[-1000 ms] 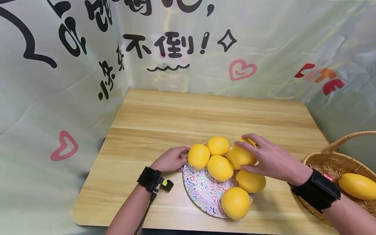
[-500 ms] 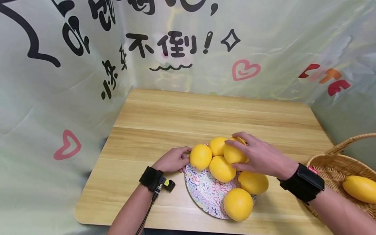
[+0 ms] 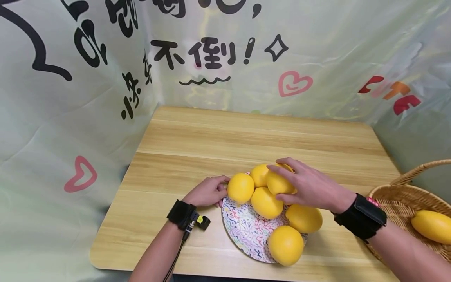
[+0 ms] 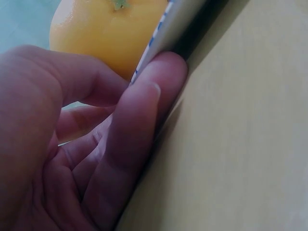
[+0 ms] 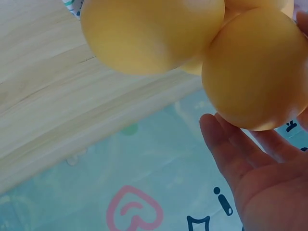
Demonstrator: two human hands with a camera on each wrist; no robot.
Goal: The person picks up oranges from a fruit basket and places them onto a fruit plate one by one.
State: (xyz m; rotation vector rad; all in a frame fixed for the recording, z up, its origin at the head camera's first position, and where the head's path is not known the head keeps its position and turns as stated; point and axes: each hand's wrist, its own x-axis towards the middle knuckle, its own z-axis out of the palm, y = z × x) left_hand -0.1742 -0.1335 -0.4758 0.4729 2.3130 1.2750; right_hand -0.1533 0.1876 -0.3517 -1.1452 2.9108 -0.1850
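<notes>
My left hand (image 3: pixel 208 192) pinches the left rim of a round patterned plate (image 3: pixel 239 231); in the left wrist view, fingertips (image 4: pixel 166 72) lie beneath the raised rim. Next to that hand, an orange (image 4: pixel 103 33) with a green stem end sits on the plate. At the plate's back right, my right hand (image 3: pixel 311 184) grips another orange (image 3: pixel 278 183), thumb on the near side and fingers over the far side. This fruit (image 5: pixel 257 72) touches its neighbours in the right wrist view. Several more yellow-orange fruits, round or oval, such as a front one (image 3: pixel 285 245), lie on the plate.
A wicker basket (image 3: pixel 394 192) with a tall handle stands at the right, holding a longer yellow fruit (image 3: pixel 432 227). The wooden table (image 3: pixel 183 137) is bounded at the back and sides by printed pale sheets (image 3: pixel 218 94).
My right hand has moved left with its orange, bringing it closer against the other fruits. The left hand keeps its place at the plate's rim. The head view has shifted slightly.
</notes>
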